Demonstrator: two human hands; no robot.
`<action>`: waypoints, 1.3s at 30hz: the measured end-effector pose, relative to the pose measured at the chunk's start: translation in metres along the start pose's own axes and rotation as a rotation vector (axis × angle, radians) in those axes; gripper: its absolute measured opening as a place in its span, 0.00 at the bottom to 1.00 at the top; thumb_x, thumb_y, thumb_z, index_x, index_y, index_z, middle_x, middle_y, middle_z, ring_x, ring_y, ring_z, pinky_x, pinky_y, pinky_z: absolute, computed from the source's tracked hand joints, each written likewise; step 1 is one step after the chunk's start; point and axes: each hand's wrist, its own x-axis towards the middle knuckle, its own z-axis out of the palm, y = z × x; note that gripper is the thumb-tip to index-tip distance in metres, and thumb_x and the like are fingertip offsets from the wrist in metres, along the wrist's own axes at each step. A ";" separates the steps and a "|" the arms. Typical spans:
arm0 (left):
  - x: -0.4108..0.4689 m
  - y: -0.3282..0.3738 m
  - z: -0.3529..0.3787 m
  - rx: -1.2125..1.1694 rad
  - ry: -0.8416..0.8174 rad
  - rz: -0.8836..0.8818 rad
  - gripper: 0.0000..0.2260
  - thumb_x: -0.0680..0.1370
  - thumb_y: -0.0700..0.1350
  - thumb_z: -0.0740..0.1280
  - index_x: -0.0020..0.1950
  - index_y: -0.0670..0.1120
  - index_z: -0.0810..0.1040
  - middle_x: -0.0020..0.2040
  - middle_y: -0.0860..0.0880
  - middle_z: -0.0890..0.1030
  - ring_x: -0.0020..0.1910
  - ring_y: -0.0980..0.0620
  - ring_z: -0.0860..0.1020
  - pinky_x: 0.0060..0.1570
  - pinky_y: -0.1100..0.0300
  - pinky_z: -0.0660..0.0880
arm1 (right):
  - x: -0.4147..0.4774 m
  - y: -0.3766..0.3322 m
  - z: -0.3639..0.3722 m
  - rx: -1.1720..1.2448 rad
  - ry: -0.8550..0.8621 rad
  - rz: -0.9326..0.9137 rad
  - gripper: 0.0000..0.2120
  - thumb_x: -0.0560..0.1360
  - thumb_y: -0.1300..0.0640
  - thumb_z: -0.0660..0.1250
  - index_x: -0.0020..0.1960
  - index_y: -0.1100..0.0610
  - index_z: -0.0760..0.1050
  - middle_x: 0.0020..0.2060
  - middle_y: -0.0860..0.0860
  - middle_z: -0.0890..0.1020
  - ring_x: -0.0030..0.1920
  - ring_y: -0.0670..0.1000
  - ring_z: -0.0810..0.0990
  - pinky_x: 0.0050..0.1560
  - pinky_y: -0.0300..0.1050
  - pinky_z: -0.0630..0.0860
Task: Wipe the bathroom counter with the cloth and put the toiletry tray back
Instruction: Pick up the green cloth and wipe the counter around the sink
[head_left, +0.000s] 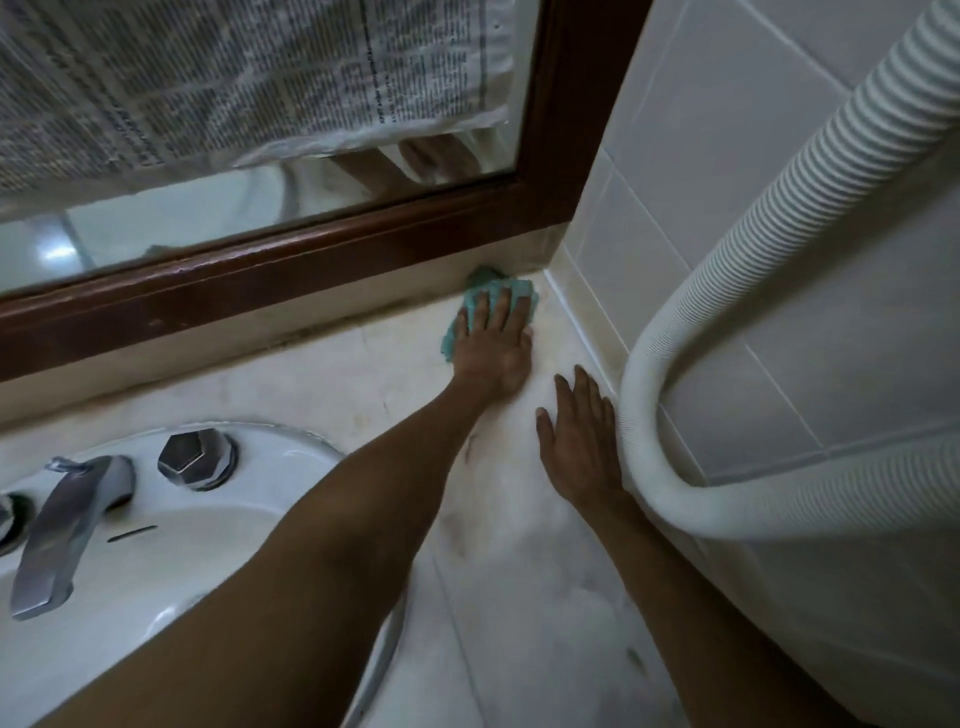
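Observation:
A teal cloth (511, 287) lies in the far right corner of the pale marble counter (322, 374), where the mirror frame meets the tiled wall. My left hand (493, 348) presses flat on it, fingers spread over the cloth. My right hand (579, 431) lies flat and open on the counter nearer to me, its outer edge against a white ribbed hose (675, 374). No toiletry tray is in view.
A white sink (156, 525) with a chrome faucet (62, 530) and a chrome knob (195, 460) sits at the left. The dark wooden mirror frame (291, 270) runs along the back, with newspaper (234, 78) stuck on the glass. White wall tiles (727, 156) stand at right.

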 end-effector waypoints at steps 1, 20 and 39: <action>-0.006 -0.005 0.000 0.013 -0.020 0.087 0.26 0.85 0.57 0.43 0.83 0.56 0.44 0.83 0.50 0.45 0.81 0.45 0.42 0.77 0.45 0.38 | 0.000 0.001 0.000 0.010 0.000 0.000 0.26 0.83 0.49 0.53 0.78 0.59 0.59 0.79 0.58 0.57 0.79 0.57 0.57 0.79 0.54 0.52; 0.016 0.012 0.009 0.062 -0.022 0.161 0.26 0.84 0.58 0.42 0.82 0.57 0.44 0.83 0.51 0.45 0.81 0.45 0.42 0.76 0.44 0.37 | -0.029 0.021 0.001 0.064 0.076 0.024 0.25 0.83 0.49 0.54 0.77 0.59 0.61 0.79 0.56 0.57 0.80 0.55 0.53 0.79 0.53 0.53; -0.296 0.011 0.072 0.032 -0.003 0.166 0.25 0.84 0.57 0.44 0.82 0.61 0.45 0.83 0.56 0.46 0.81 0.51 0.42 0.78 0.45 0.39 | -0.180 0.044 -0.016 0.107 -0.065 0.006 0.24 0.83 0.50 0.54 0.76 0.59 0.63 0.78 0.58 0.61 0.77 0.57 0.60 0.76 0.54 0.59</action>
